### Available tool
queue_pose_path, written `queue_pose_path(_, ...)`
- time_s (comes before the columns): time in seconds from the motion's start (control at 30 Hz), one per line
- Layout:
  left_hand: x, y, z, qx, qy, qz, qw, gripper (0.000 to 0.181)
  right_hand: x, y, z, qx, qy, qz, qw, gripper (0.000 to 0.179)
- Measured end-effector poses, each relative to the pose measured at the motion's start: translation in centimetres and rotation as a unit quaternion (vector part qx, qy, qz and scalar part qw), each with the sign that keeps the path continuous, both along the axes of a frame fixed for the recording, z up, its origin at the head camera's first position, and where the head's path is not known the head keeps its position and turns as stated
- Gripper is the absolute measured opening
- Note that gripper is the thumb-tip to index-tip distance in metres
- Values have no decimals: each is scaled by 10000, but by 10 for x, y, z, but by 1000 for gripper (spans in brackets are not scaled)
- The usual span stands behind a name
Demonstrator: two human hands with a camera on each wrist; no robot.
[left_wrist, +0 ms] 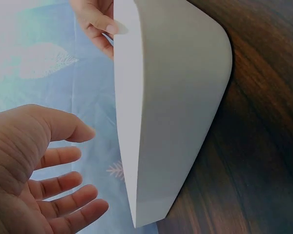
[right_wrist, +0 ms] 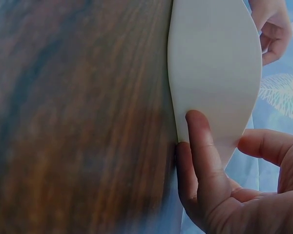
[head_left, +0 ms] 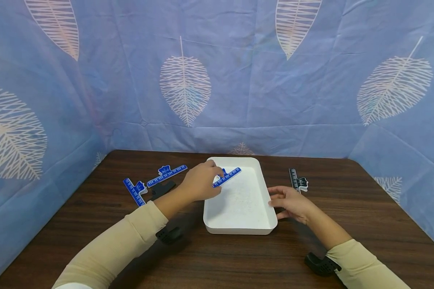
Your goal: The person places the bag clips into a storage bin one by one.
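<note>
A white rectangular tray (head_left: 238, 231) stands on the dark wooden table. A long blue clip (head_left: 227, 178) with a piano-key pattern shows inside it, toward the far left corner. Over the tray's left rim reaches my left hand (head_left: 203, 181), fingers close to the clip in the head view. In the left wrist view that hand (left_wrist: 44, 170) has its thumb and fingers spread with nothing between them. My right hand (head_left: 292, 204) holds the tray's right wall. The right wrist view shows its fingers (right_wrist: 205, 156) against the outer wall and its thumb at the rim.
Left of the tray lie two more blue clips, one angled (head_left: 134, 192) and one farther back (head_left: 167, 176), with a black clip (head_left: 162, 189) beside them. A black piano-key clip (head_left: 298, 180) lies beyond my right hand. Blue leaf-printed cloth (head_left: 235, 92) hangs around the table.
</note>
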State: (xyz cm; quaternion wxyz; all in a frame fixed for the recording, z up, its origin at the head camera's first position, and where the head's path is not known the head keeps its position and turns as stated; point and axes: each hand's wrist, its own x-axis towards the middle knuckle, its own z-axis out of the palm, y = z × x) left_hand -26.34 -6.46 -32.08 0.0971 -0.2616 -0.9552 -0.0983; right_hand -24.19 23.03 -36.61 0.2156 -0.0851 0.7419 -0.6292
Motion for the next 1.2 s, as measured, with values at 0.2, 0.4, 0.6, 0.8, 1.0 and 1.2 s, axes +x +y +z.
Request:
queue_pose_path(0.2,7,-7,2,176,105,40,9998,33,0,1,0,-34,15,30,10000,65)
queue_pose_path(0.4,13,-16,4,272,158,53,9995,32,0,1,0,-63,3,48,10000,67)
queue_pose_path(0.6,18,-25,4,450,305,-2,9985,32,0,1,0,-40,-1,37,10000,66)
queue_pose_path(0.8,22,-36,5,598,440,-60,9972,30,-1,1,-1,-29,-9,38,10000,65)
queue_pose_path(1.0,23,-46,3,643,477,8,9968,30,-1,2,-1,3,6,29,10000,65)
queue_pose_path(1.2,22,-60,1,781,525,2,9956,30,-1,2,-1,10,29,40,10000,64)
